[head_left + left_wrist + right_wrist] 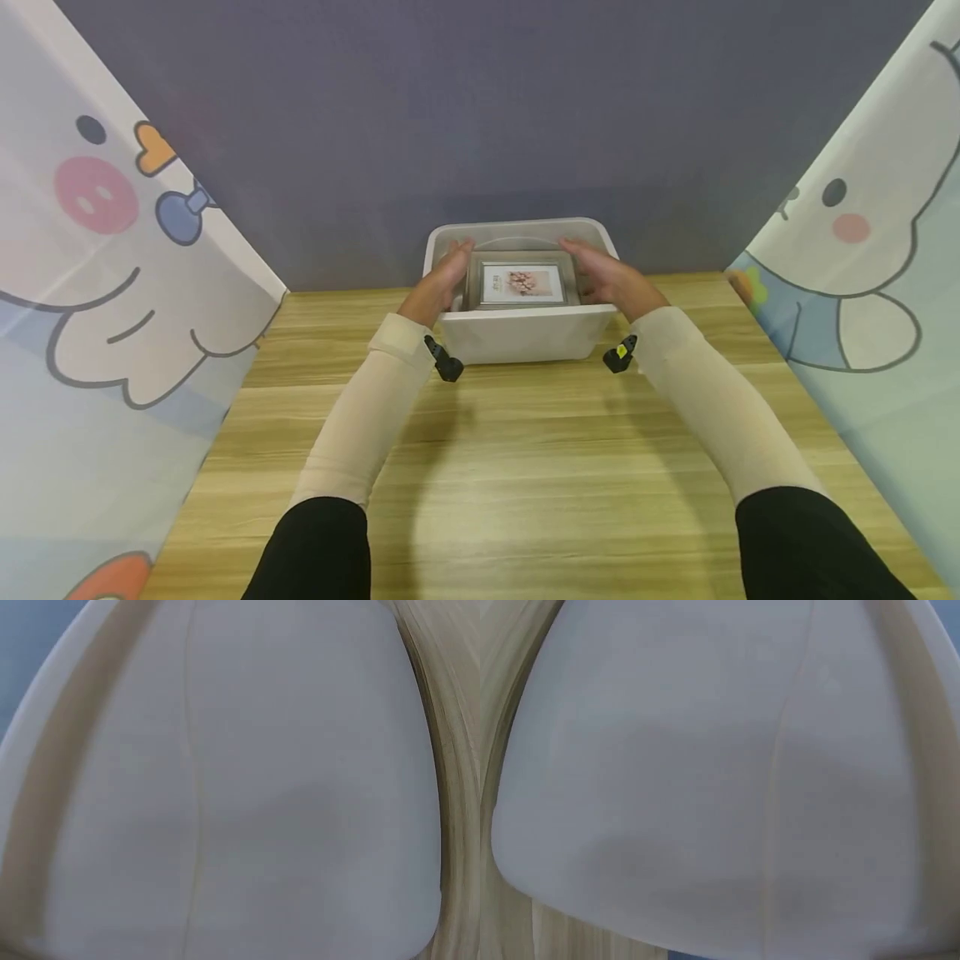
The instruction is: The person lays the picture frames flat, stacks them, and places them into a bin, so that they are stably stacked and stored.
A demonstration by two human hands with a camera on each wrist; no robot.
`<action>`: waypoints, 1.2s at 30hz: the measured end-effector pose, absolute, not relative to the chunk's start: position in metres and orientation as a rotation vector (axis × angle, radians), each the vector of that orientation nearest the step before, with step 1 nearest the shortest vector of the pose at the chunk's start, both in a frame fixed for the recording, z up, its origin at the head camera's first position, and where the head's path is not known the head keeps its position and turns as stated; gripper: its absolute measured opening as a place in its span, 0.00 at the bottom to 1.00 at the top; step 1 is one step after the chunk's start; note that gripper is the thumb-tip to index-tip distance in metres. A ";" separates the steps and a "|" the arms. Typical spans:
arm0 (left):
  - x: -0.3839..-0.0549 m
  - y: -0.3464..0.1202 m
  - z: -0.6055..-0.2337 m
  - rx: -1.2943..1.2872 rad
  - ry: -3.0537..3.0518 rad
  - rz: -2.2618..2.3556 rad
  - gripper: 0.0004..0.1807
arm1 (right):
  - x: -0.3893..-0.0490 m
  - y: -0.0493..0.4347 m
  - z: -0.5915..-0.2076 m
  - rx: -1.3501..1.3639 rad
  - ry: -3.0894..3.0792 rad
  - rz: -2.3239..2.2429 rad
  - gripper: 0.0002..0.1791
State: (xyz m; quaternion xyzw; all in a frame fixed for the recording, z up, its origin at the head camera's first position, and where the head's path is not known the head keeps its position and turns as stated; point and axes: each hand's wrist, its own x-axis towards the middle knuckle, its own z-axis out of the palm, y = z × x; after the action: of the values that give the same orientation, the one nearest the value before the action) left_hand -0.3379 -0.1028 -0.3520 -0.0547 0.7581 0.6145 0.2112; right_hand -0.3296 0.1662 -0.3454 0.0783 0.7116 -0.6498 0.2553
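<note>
A white plastic bin (525, 337) stands on the table against the grey back wall. Inside its opening lies a silver-grey picture frame (572, 279), face up, with a pink floral print behind its glass. My left hand (450, 271) holds the frame's left side, and my right hand (596, 267) holds its right side. Both hands reach in over the near rim, and their lower fingers are hidden by the frame and the bin. In the left wrist view the bin's outer wall (300, 750) fills the picture; the right wrist view likewise shows mostly bin wall (667, 787).
A wood-grain table (525, 467) extends from the bin toward me. Behind it rises the grey wall (495, 108). Cartoon-printed panels (172, 275) flank the table left and right. A small black camera (447, 367) sits at each wrist, close to the bin's front.
</note>
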 end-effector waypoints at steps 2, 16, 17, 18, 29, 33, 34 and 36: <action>-0.335 -0.103 -0.350 -0.142 2.117 1.706 0.40 | -0.328 0.165 -0.345 0.220 1.982 -1.734 0.50; -0.316 -0.103 -0.345 -0.086 2.153 1.597 0.41 | -0.312 0.168 -0.346 0.205 2.081 -1.585 0.52; -0.314 -0.103 -0.345 -0.080 2.156 1.592 0.41 | -0.310 0.168 -0.346 0.201 2.082 -1.581 0.51; -0.312 -0.103 -0.345 -0.071 2.161 1.591 0.41 | -0.308 0.168 -0.346 0.196 2.081 -1.580 0.51; -0.293 -0.104 -0.347 0.197 2.327 1.545 0.41 | -0.289 0.169 -0.348 -0.094 2.467 -1.589 0.46; -0.280 -0.108 -0.339 0.451 2.480 1.403 0.41 | -0.278 0.175 -0.347 -0.410 2.803 -1.377 0.44; -0.275 -0.109 -0.336 0.521 2.527 1.347 0.42 | -0.275 0.176 -0.347 -0.494 2.856 -1.332 0.45; -0.265 -0.111 -0.331 0.658 2.637 1.218 0.43 | -0.268 0.177 -0.347 -0.664 2.942 -1.244 0.47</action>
State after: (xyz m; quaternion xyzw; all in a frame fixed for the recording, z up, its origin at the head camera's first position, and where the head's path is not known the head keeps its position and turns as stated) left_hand -0.2650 -0.1106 -0.3306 0.2203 0.8825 0.4076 0.0815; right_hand -0.2685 0.1768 -0.3473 -0.2030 0.9002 -0.3806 -0.0604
